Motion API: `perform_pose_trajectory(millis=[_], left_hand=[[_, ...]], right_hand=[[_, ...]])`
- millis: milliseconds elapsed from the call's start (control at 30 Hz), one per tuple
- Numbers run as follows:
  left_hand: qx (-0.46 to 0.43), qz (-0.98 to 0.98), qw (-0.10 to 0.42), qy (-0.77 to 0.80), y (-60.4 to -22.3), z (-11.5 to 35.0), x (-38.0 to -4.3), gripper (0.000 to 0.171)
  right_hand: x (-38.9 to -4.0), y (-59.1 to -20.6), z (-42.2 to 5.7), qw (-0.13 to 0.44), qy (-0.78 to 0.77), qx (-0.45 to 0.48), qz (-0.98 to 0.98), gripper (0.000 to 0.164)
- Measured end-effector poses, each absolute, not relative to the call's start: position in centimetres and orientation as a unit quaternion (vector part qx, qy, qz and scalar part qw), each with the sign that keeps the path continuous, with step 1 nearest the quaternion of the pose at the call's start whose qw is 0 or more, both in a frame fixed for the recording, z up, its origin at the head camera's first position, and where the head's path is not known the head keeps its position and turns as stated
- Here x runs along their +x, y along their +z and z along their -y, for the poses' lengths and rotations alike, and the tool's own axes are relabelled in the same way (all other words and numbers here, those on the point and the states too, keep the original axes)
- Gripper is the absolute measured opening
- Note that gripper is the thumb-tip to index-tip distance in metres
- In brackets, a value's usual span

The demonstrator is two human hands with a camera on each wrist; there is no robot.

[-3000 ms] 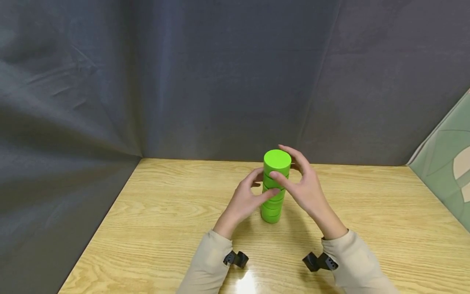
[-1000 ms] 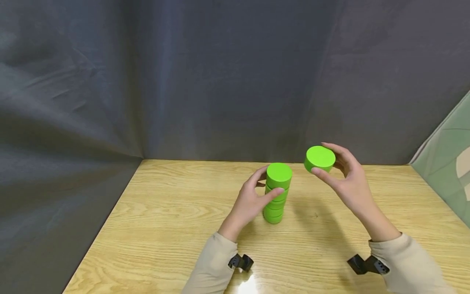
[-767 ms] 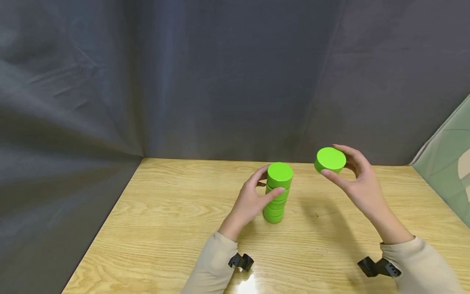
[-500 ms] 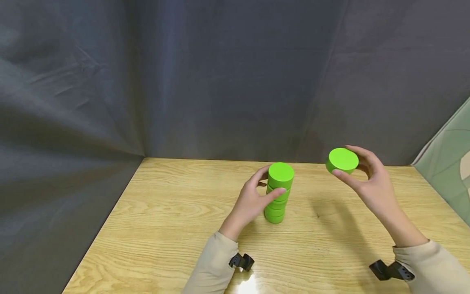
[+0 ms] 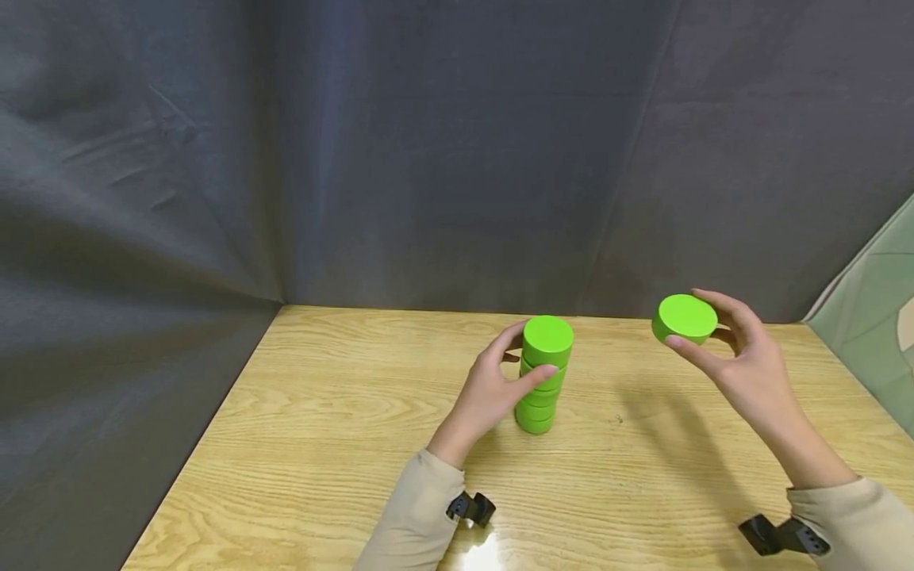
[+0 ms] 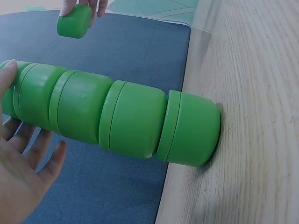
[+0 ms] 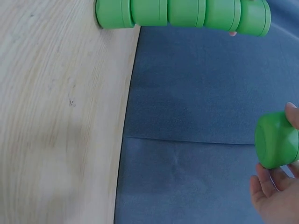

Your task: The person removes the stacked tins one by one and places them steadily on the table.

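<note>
Several green, round lidded containers stand one on another in an upright stack (image 5: pixel 548 335). The left hand (image 5: pixel 489 390) holds the upper part of this stack, its thumb across the front and its fingers behind. In the left wrist view a seam below each lid shows on the stacked containers (image 6: pixel 133 119), and the lowest rests on the table. Off to the right, raised above the table, the right hand (image 5: pixel 753 365) pinches a single green container (image 5: pixel 685 316) between thumb and fingers. The right wrist view shows this container's (image 7: pixel 275 140) rounded base.
A light wood-grain table (image 5: pixel 321 444) lies under both hands. Dark grey cloth (image 5: pixel 457 159) hangs along its back and left edges. A pale green patterned panel (image 5: pixel 878 309) stands at the right. Each sleeve carries a small black wrist device (image 5: pixel 471 507).
The right hand has lifted the top container off the stack and carried it to the right, slightly lower over the last half second. The left hand has stayed at the now shorter stack.
</note>
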State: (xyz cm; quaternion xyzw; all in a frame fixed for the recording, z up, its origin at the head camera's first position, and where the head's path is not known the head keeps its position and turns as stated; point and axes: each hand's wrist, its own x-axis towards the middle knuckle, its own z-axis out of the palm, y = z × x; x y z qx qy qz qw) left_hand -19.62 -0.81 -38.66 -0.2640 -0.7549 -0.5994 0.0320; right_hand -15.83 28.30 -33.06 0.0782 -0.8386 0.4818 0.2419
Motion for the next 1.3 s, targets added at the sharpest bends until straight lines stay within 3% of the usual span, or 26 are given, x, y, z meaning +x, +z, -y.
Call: perform_pose_trajectory(millis=[1300], left_hand=[[-0.257,0.754,0.034,-0.603,-38.5,0.9,-19.3,0.061]], right_hand=[[-15.5,-37.0,-33.5,0.213,0.435,0.052,0.873,0.064]])
